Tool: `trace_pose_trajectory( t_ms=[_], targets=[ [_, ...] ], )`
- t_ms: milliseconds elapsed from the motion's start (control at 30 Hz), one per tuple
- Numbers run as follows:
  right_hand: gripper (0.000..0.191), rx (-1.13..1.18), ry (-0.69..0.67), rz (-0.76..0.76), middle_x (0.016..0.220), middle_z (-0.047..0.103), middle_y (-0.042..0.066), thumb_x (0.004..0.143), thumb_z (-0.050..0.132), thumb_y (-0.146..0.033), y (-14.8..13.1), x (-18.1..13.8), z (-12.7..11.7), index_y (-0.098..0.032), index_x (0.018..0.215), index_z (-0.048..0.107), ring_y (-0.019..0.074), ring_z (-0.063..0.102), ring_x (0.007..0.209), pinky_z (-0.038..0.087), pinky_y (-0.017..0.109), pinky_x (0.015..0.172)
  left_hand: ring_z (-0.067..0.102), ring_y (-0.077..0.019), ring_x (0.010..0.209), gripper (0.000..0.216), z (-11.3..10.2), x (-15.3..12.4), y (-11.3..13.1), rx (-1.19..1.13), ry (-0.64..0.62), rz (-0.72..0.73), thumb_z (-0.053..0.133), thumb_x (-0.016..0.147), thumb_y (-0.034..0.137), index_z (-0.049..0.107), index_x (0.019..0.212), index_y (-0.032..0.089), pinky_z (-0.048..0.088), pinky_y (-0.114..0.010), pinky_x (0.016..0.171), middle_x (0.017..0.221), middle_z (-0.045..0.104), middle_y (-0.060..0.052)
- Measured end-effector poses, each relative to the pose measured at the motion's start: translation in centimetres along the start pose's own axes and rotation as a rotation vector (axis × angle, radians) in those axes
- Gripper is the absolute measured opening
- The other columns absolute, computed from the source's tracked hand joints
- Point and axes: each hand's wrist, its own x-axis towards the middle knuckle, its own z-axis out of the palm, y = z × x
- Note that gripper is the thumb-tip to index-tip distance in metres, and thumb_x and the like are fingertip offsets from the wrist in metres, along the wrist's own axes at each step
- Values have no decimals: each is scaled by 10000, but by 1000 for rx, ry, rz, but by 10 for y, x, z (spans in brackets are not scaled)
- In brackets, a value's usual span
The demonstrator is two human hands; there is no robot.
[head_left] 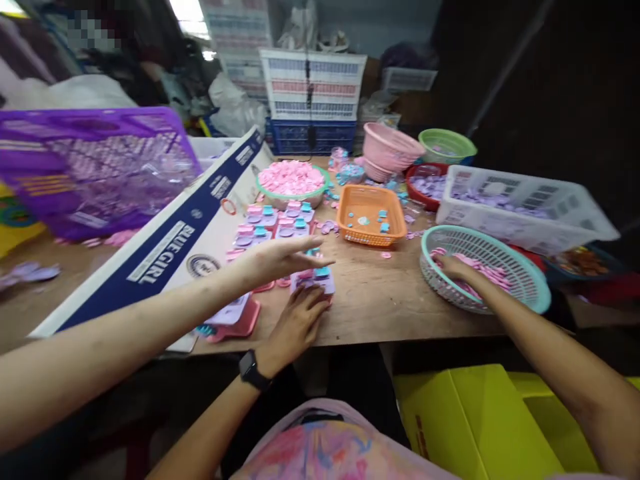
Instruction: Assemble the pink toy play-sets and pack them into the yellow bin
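My left hand [299,321], with a black watch on its wrist, lies flat on the wooden table [380,300]. Its fingertips rest on a lilac card carrying a teal piece [316,278]. My right hand [451,267] reaches into a teal-rimmed basket [530,297] and sits among pink flat pieces [487,272]; its fingers are curled and partly hidden. A co-worker's arm stretches in from the left, and that open hand [280,257] hovers just above my left hand. More cards with pink, lilac and teal pieces [273,227] lie in rows beyond.
An orange tray [371,217] with a few pieces, a bowl of pink pieces [293,180], a white crate of lilac pieces [520,203], pink and green bowls behind. A flat cardboard box [165,250] and a purple crate [90,167] stand left. A yellow box [475,420] sits below the table edge.
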Motion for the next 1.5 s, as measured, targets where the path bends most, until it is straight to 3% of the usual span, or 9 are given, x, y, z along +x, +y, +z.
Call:
trace_pose_trajectory(
  t_ms=[133,367,500,667,867,1033,1200,1367,1500],
  targets=[
    [176,-30,-159,27,879,757,154,778,696,-72,7,17,2,-110,934,770,279,710,788,515,329,717,475,-270,1431,356,-8,2,6,17,-19,-57,511,977,112,657,1289,200,391,-542,1235,1471,586,-101],
    [228,43,-107,102,812,746,64,686,714,-205,18,23,4,-176,906,768,227,688,740,515,286,695,552,-292,1310,423,-5,6,6,149,-48,-90,503,957,100,657,1328,234,468,-523,1119,1483,604,-75],
    [338,379,68,179,662,657,6,667,793,-393,20,13,-5,-163,907,736,158,595,571,450,242,546,568,-332,1279,433,3,3,5,264,1,-137,532,945,120,671,1333,252,466,-559,1050,1483,617,-61],
    [507,663,347,163,774,666,13,633,825,-552,12,-6,-34,-170,949,716,145,555,616,420,247,546,579,-343,1243,391,7,2,5,297,56,-142,542,960,143,687,1304,256,448,-558,1027,1461,635,-61],
    [480,731,444,-25,822,669,15,672,832,-543,-47,-27,-63,-184,975,731,165,570,701,441,260,622,563,-353,1259,305,13,9,12,314,73,-142,551,962,154,717,1206,230,425,-566,1023,1444,641,-92],
    [384,737,137,-356,947,717,42,744,786,-472,-129,-27,-17,-189,999,735,204,623,831,476,309,752,581,-346,1222,295,11,7,14,332,55,-186,555,943,122,720,1150,251,404,-554,967,1438,652,-68],
    [269,612,91,-518,924,672,43,760,778,-327,-188,-10,62,-194,990,739,223,599,910,473,337,856,568,-360,1237,236,5,-2,11,328,78,-214,564,963,153,705,1126,250,355,-582,959,1426,661,-65],
    [273,623,92,-604,1068,625,84,836,747,-270,-216,1,105,-206,1100,727,256,597,1076,489,401,991,560,-353,1250,180,9,-5,13,248,208,-174,590,967,149,697,1089,227,362,-580,997,1348,703,-75],
    [348,641,81,-660,1296,563,128,883,687,-235,-214,1,116,-217,1230,707,281,523,1320,419,453,1141,595,-275,1126,225,18,-5,19,111,316,-44,581,950,95,691,1113,205,473,-452,961,1179,740,-81]
  ],
)
